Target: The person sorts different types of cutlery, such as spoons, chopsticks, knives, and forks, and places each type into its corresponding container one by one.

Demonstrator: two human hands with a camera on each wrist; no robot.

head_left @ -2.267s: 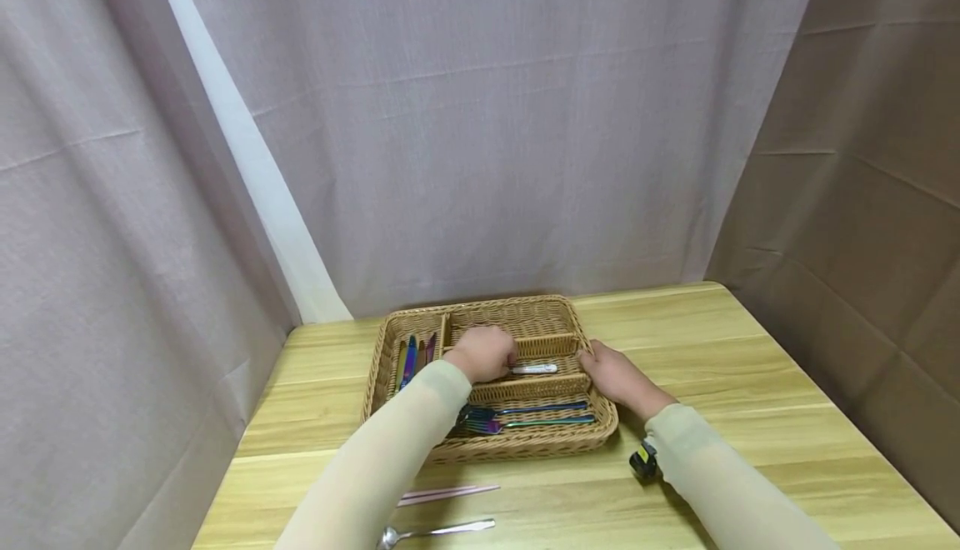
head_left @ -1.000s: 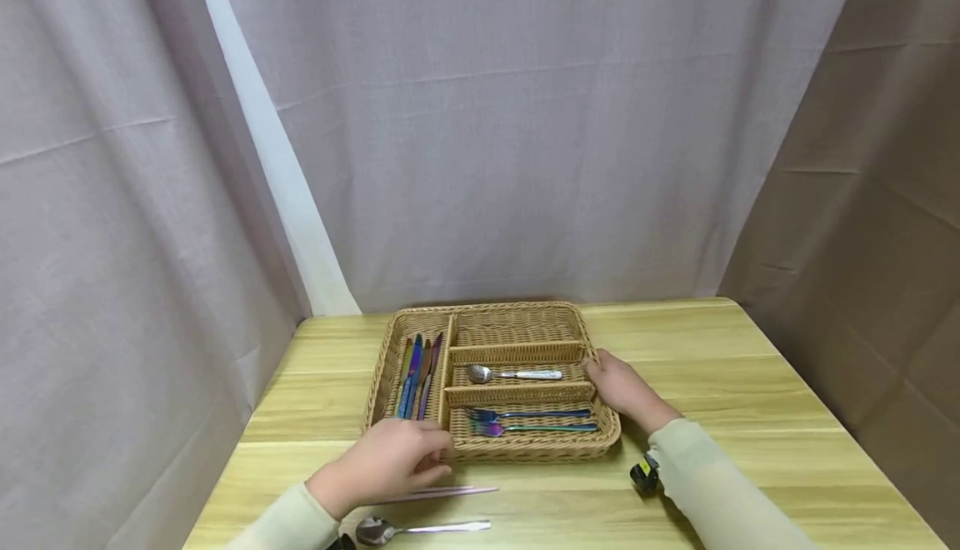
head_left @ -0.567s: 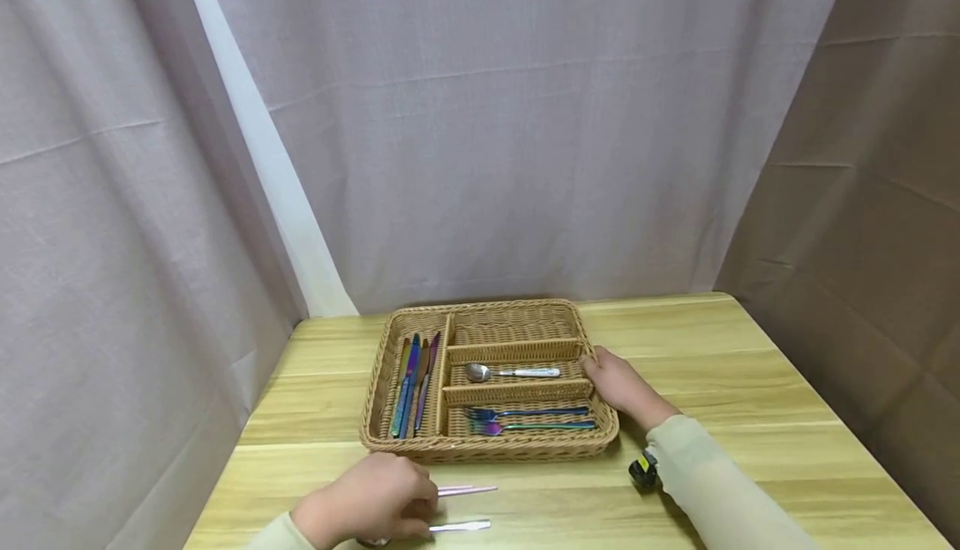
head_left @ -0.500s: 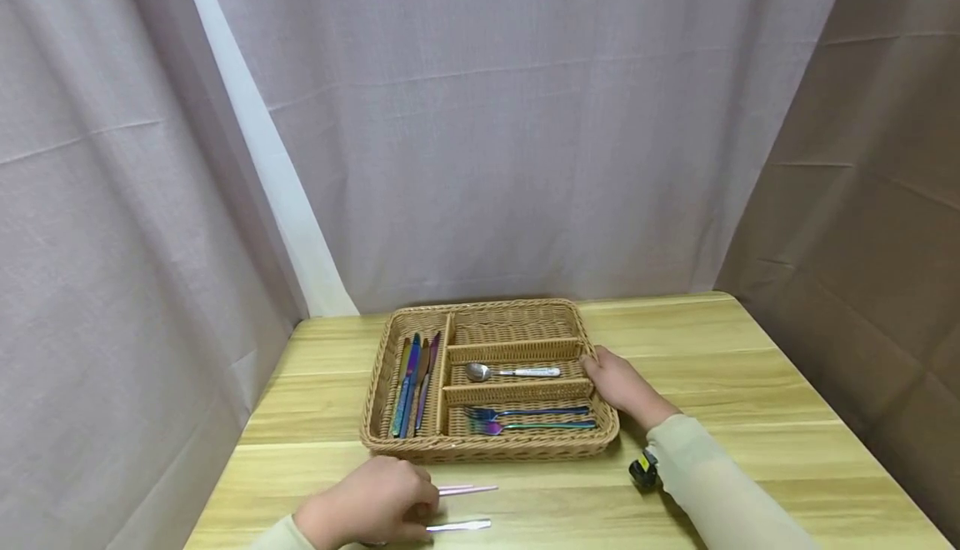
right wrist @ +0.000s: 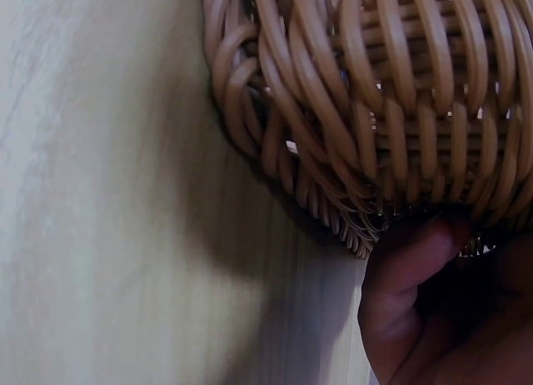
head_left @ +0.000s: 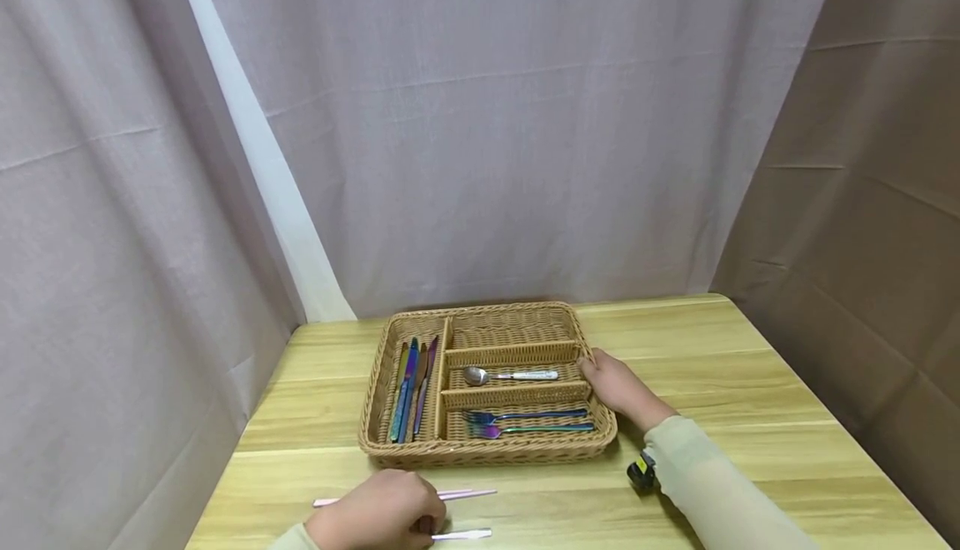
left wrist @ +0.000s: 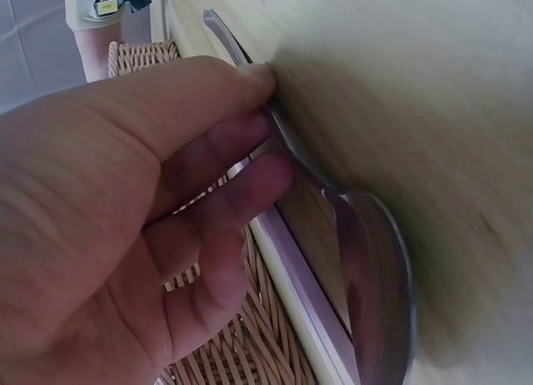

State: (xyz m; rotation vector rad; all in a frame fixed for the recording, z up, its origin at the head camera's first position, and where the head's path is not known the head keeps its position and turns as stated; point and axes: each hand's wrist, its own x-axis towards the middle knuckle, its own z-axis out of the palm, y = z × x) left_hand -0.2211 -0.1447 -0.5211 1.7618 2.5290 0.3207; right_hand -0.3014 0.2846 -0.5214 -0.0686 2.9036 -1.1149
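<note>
In front of the wicker tray, my left hand (head_left: 378,510) pinches the handle of a silver spoon (head_left: 463,534) between thumb and fingertips. The left wrist view shows the spoon's bowl (left wrist: 376,277) low over the wood; in the head view my hand hides it. A pair of pink chopsticks (head_left: 472,493) lies just behind, partly covered by the same hand. My right hand (head_left: 619,385) holds the right-hand rim of the wicker cutlery tray (head_left: 517,452), its fingers curled against the weave (right wrist: 408,93) in the right wrist view.
Several coloured knives (head_left: 408,392) lie in the tray's left compartment. A white-handled spoon (head_left: 517,375) rests in the middle one, and two iridescent forks (head_left: 532,427) in the front one. Grey curtains (head_left: 510,158) stand behind the wooden table (head_left: 697,350).
My left hand has left the tray's middle compartment, where the white-handled spoon now lies, come down to the table front and taken the silver spoon's handle. My right hand stays on the rim.
</note>
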